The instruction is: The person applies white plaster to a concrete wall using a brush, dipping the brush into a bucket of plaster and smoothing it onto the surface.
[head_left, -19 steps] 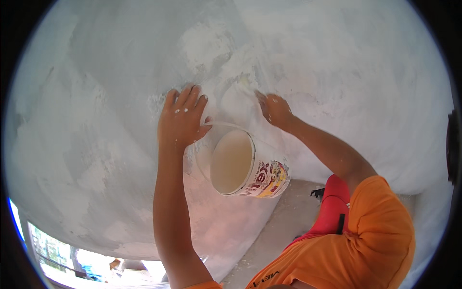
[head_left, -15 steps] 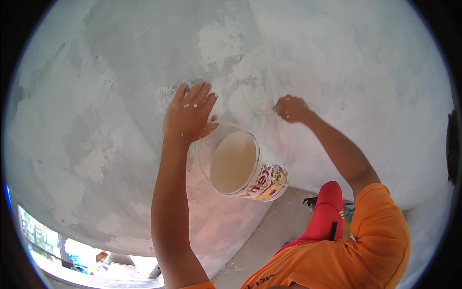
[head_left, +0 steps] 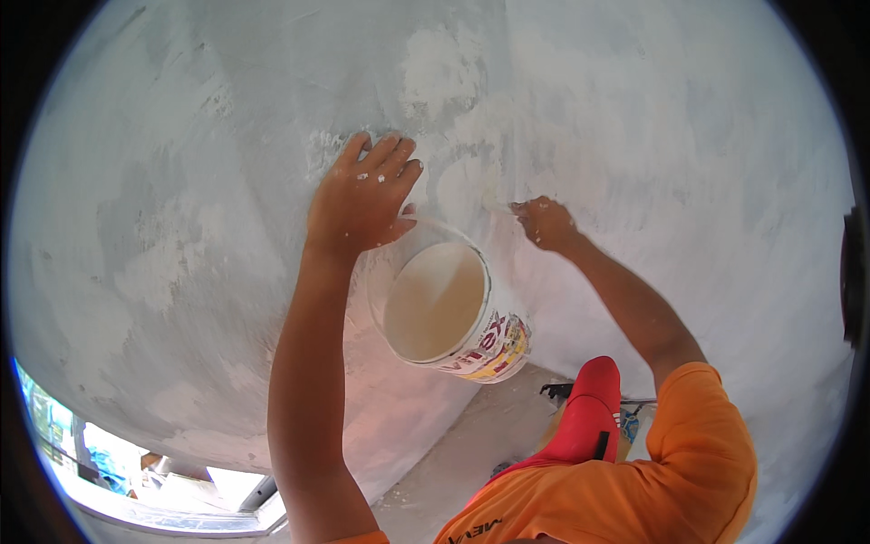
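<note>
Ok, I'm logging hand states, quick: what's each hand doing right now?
Left hand: open, fingers spread against the plastered wall, bucket hanging at the thumb.
Right hand: closed against the wall; what it grips cannot be told.

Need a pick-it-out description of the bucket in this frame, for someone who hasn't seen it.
Start from the big grey plastered wall that fills the view. Just below the left hand, which is pressed flat on the wall, hangs a white plastic bucket with its open mouth facing the camera. It is the only container here: cream paste inside and a colourful printed label near the bottom.
</note>
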Motion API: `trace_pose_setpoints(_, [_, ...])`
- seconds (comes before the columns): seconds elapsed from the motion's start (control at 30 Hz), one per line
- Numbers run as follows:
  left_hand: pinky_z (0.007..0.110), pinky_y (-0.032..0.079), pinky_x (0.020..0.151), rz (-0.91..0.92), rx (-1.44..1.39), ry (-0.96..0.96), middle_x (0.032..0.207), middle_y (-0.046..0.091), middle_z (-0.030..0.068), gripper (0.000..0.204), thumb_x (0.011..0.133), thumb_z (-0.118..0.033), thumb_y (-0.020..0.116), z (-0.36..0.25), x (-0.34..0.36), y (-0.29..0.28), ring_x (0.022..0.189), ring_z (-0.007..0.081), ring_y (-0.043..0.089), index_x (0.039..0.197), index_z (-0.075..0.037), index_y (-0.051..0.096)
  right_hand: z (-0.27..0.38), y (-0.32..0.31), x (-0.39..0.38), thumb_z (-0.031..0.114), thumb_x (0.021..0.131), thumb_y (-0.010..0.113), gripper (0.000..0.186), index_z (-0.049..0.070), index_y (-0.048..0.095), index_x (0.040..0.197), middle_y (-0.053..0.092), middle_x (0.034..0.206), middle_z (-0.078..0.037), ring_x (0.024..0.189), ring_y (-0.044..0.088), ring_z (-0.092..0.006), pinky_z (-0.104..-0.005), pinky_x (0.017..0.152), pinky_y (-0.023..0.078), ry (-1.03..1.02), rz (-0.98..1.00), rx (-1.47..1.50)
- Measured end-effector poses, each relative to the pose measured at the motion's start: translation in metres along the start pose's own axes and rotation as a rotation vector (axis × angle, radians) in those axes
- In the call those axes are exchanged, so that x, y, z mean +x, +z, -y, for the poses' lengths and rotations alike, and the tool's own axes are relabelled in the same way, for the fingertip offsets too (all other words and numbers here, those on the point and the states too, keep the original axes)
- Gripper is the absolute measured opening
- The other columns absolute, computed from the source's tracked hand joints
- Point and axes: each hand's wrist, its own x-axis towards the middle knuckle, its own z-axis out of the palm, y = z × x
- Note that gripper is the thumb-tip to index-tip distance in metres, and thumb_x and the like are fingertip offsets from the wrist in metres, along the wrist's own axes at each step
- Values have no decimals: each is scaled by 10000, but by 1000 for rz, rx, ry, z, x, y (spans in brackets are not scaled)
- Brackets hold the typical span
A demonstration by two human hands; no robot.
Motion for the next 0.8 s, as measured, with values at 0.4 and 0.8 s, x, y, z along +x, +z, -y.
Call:
trace_pose_setpoints(0.4, [431,409,1069,-4,-32,13,1296,634,51,482,677,-354,829,-3,9,-6,1252,211,546,1078,-120,703,1,0,42,210,966,551,378,127,626,1328,672,944,-235,913,663,-401,-480,814,546,17,-493,119])
trace_pose_setpoints(0.8, [430,368,1124,65,-46,-9,1346,613,62,547,693,-385,831,2,0,-8,1321,222,510,1142,-107,685,-13,-63,48,239,941,620,405,130,643,1331,701,1182,-161,1093,653,-361,-443,965,515,129,-551,580])
